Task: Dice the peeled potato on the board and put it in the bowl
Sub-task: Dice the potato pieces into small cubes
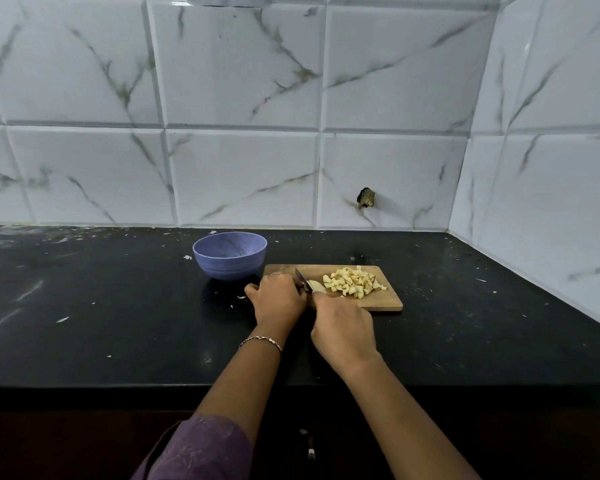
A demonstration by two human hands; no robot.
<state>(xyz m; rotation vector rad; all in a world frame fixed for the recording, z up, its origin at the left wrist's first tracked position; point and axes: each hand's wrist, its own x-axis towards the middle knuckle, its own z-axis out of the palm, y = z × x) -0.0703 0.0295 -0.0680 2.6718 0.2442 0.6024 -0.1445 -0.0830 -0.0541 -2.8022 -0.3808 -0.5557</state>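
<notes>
1. Marble-look wall tiles rise behind a black table [118, 306] flecked with pale scraps.
2. On it lies a wooden board [392, 301]. A purple bowl [229, 254] stands just beside the board's far left corner, and nothing shows inside it.
3. A pile of potato dice [352, 285] covers the middle and right of the board.
4. One uncut potato piece [317, 286] lies at the pile's left edge, touching the knife [303, 280].
5. The knife blade runs away from the person, its tip angled left. It sits between the two hands.
6. The right hand [343, 327] is behind the blade with its fingers curled, apparently gripping the hidden handle.
7. The left hand [278, 296] rests on the board's left end, knuckles up. Its fingers are hidden, so whether they hold anything cannot be told.
8. The uncut piece lies right of the blade, on the side away from the left hand.
9. The left hand is nearer the bowl, so carrying the dice there means moving them leftward across the board.
</notes>
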